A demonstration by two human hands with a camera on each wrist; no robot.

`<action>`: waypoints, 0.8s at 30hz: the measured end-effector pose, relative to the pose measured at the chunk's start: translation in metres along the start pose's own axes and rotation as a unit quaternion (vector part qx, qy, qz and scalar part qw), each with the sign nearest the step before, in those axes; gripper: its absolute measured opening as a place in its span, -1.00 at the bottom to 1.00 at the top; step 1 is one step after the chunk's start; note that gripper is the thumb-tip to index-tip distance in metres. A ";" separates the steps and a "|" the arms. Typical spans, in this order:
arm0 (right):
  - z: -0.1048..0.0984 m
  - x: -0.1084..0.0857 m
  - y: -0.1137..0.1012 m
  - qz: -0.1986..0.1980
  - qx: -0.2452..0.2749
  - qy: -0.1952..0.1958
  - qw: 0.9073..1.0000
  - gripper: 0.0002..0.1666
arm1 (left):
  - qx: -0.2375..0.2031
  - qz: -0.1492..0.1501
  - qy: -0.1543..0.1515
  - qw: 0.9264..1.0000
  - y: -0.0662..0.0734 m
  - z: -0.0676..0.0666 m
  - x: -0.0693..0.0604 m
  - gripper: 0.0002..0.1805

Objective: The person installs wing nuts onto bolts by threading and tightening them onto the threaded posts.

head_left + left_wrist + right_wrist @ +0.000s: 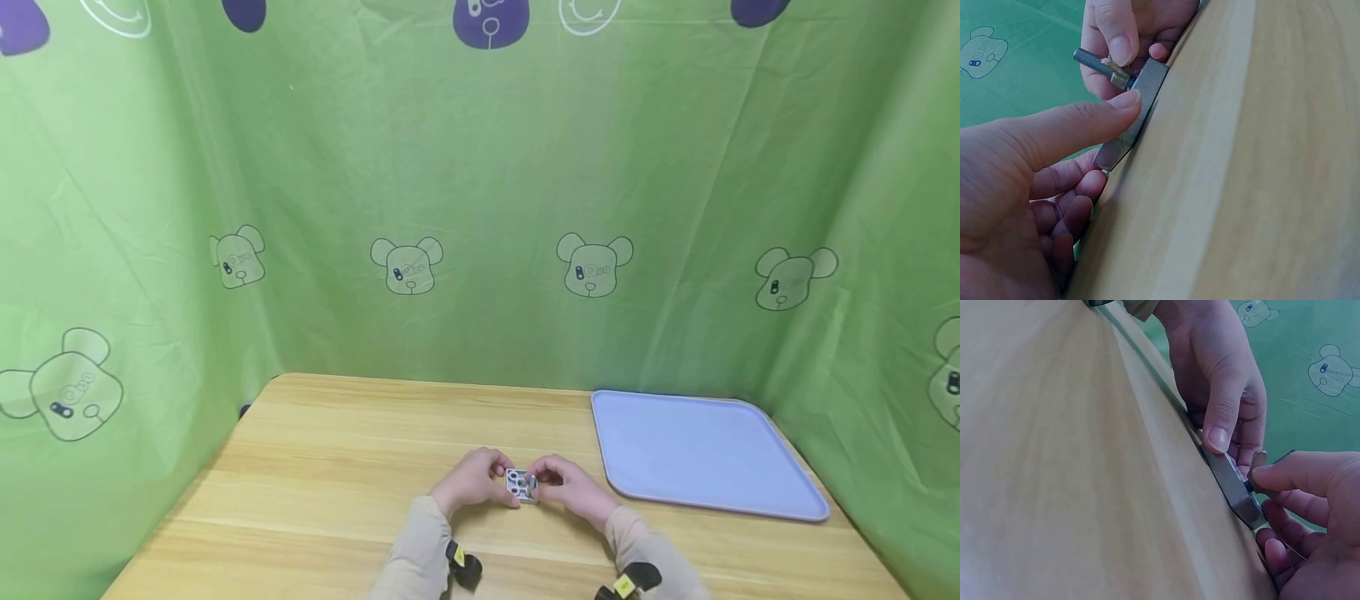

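Note:
A small square metal block (513, 478) with holes in its face lies on the wooden table near the front middle. My left hand (474, 481) grips it from the left, thumb on one side edge and fingertips at the opposite edge. A threaded bolt (1090, 60) stands out of the block's face. Around its shank sits a wing nut (1119, 77), close to the block. My right hand (574, 492) pinches one part of this wing nut between thumb and forefinger. In the right wrist view a flat wing (1259, 460) shows above the thumb, and the fingers cover most of the bolt.
A pale blue tray (697, 450) lies at the right of the wooden table (337, 467). Green printed cloth (495, 167) hangs behind and at both sides. Black bands with small devices are on both wrists.

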State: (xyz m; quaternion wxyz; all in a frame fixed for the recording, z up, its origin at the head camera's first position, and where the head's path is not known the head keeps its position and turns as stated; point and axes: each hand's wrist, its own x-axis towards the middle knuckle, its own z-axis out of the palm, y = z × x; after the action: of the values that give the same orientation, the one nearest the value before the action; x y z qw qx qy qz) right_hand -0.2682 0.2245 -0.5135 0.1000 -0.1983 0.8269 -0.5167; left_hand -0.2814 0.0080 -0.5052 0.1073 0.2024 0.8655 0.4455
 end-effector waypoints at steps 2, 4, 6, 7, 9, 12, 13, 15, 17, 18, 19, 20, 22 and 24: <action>0.001 0.000 0.000 0.001 -0.007 0.007 1.000 -0.69 | 0.001 0.001 0.000 1.000 0.000 0.000 0.000 -0.49; 0.002 0.000 -0.001 0.004 -0.015 0.016 1.000 -0.70 | 0.002 0.001 0.000 1.000 0.000 0.000 0.000 -0.49; 0.004 0.000 -0.002 0.007 -0.025 0.027 0.999 -0.70 | 0.002 0.002 0.000 1.000 0.000 0.001 0.000 -0.49; 0.005 0.000 -0.002 0.009 -0.028 0.032 0.999 -0.70 | 0.001 0.002 0.000 1.000 0.000 0.001 0.000 -0.49; 0.006 0.000 -0.004 0.009 -0.037 0.040 0.998 -0.69 | 0.001 0.003 0.001 1.000 0.000 0.001 0.000 -0.48; 0.008 -0.001 -0.007 0.009 -0.041 0.047 0.998 -0.69 | -0.002 0.002 0.001 1.000 0.000 0.000 0.000 -0.47; 0.008 -0.001 -0.008 0.007 -0.041 0.045 0.998 -0.68 | -0.002 0.003 0.001 1.000 0.000 0.000 0.000 -0.47; 0.007 -0.001 -0.007 0.012 -0.033 0.037 0.999 -0.67 | -0.002 0.002 0.001 1.000 0.000 0.000 0.000 -0.47; 0.004 -0.001 -0.005 0.014 -0.015 0.025 0.999 -0.65 | -0.001 0.001 0.000 1.000 -0.001 0.001 0.000 -0.47; 0.002 -0.001 -0.003 0.016 -0.004 0.018 1.000 -0.65 | 0.000 0.002 0.001 1.000 -0.001 0.001 0.001 -0.48; 0.000 -0.001 -0.002 0.018 0.008 0.013 1.000 -0.64 | 0.001 0.002 0.001 1.000 -0.002 0.001 0.001 -0.48; -0.001 -0.001 -0.001 0.024 0.020 0.009 0.999 -0.66 | 0.001 0.002 0.002 1.000 -0.002 0.001 0.001 -0.48; -0.004 -0.002 -0.001 0.027 0.037 0.002 0.999 -0.68 | 0.001 0.003 0.003 1.000 -0.002 0.001 0.001 -0.48; -0.005 -0.003 -0.001 0.034 0.047 0.000 0.998 -0.69 | 0.001 0.004 0.003 1.000 -0.002 0.002 0.001 -0.48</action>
State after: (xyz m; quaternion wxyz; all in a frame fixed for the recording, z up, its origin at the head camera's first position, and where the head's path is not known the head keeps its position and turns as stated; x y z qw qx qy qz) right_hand -0.2674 0.2296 -0.5103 0.1270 -0.1654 0.8079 -0.5512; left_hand -0.2819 0.0085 -0.5075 0.1028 0.2042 0.8654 0.4458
